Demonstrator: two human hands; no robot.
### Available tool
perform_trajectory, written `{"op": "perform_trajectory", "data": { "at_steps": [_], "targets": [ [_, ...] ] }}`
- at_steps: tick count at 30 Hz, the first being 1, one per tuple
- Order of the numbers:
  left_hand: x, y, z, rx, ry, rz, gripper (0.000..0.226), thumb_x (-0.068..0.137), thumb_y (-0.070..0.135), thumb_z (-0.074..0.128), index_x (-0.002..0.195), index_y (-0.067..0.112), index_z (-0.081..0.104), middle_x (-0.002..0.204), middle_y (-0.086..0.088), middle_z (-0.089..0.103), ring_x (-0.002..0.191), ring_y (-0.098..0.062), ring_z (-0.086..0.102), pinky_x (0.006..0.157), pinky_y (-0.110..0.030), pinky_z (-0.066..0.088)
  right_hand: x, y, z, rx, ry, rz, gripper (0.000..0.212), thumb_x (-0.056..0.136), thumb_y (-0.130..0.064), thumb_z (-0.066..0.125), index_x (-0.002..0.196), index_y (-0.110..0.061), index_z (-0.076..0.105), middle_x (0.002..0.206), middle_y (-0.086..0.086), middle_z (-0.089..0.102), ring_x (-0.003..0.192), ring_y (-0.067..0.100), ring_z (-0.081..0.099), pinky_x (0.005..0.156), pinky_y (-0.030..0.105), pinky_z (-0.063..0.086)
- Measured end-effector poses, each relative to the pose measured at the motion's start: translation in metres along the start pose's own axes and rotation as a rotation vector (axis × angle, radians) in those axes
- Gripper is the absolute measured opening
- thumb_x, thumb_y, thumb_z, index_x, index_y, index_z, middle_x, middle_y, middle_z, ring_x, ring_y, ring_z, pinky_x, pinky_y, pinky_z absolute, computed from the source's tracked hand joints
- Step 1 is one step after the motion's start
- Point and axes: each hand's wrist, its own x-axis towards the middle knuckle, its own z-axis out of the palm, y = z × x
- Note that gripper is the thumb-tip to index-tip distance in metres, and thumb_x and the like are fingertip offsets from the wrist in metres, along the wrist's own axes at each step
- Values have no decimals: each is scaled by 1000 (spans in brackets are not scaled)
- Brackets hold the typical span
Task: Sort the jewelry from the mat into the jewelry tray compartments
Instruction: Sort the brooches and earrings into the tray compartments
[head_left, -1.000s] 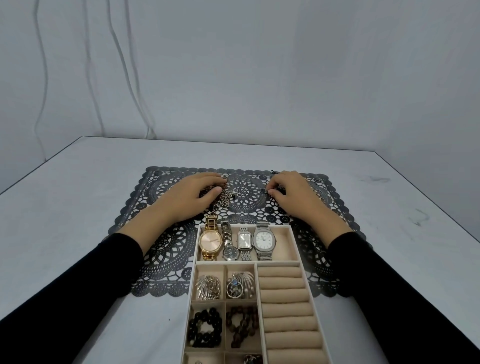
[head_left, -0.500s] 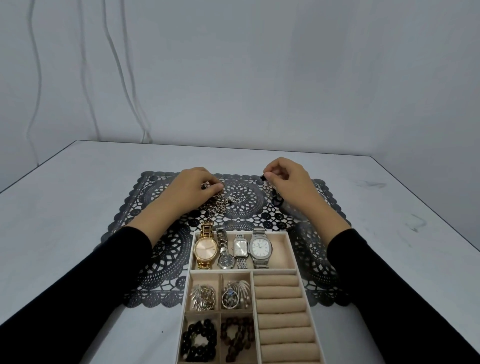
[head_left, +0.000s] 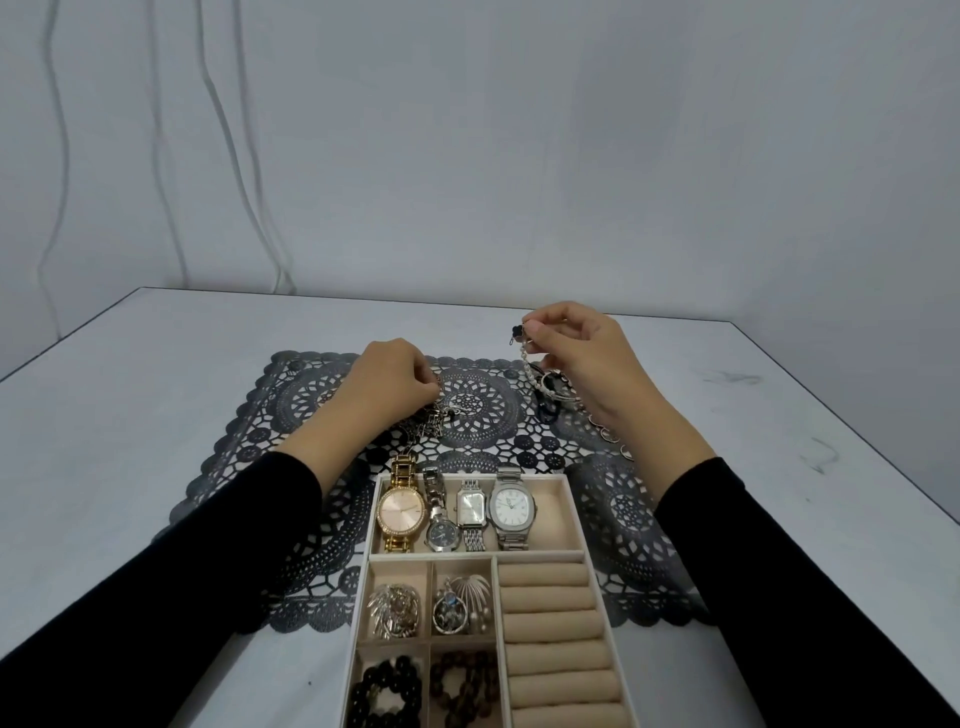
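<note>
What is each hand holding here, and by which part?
Right hand pinches the pearl bracelet near its black clover end; left hand grips tangled silver chains, spot hidden.

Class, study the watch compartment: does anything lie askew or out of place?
The dark-faced watch lies slanted in its compartment, and the gold watch has its strap poking over the far rim of the tray towards the mat.

1 jewelry tray (head_left: 556, 519), 1 lace mat (head_left: 467, 405), 1 tabletop (head_left: 130, 415). 1 gold watch (head_left: 400, 512) plus 3 silver watches (head_left: 511, 506) = 4. 2 metal brooches (head_left: 393, 610), 2 bead bracelets (head_left: 387, 691), 6 ring rolls (head_left: 550, 626) in view. 1 chain heap (head_left: 428, 423), 1 pearl strand (head_left: 527, 364). 1 left hand (head_left: 387, 382), 1 right hand (head_left: 587, 358). More pieces under right hand, count unclear.
</note>
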Motion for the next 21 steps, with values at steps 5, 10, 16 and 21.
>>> {"op": "perform_trajectory", "data": {
  "at_steps": [5, 10, 16, 21],
  "targets": [
    [-1, 0, 2, 12, -16, 25, 15, 90, 19, 60, 88, 10, 71, 86, -2, 69, 77, -15, 59, 63, -22, 40, -1, -8, 1, 65, -31, -25, 5, 86, -8, 67, 89, -13, 68, 81, 3, 70, 75, 13, 64, 65, 24, 47],
    [0, -1, -5, -134, 22, 82, 8, 92, 22, 61, 91, 17, 68, 85, 7, 66, 81, -8, 59, 67, -16, 44, -5, -17, 5, 43, -47, -64, 6, 84, -10, 70, 89, -14, 69, 82, 3, 71, 77, 14, 65, 70, 27, 48],
    [-4, 2, -22, -360, 113, 79, 8, 92, 24, 64, 90, 20, 70, 81, 7, 70, 71, -6, 62, 66, -17, 45, -10, -31, 8, 71, -47, -107, 7, 84, -9, 69, 90, -13, 69, 86, 6, 70, 78, 15, 65, 68, 25, 48],
    [-14, 8, -32, -530, 183, 121, 7, 92, 29, 65, 91, 23, 70, 87, 4, 70, 73, -8, 61, 68, -19, 49, -20, -40, 9, 85, -41, -133, 7, 84, -9, 70, 91, -12, 69, 87, 6, 71, 78, 15, 66, 69, 26, 49]
  ]
}}
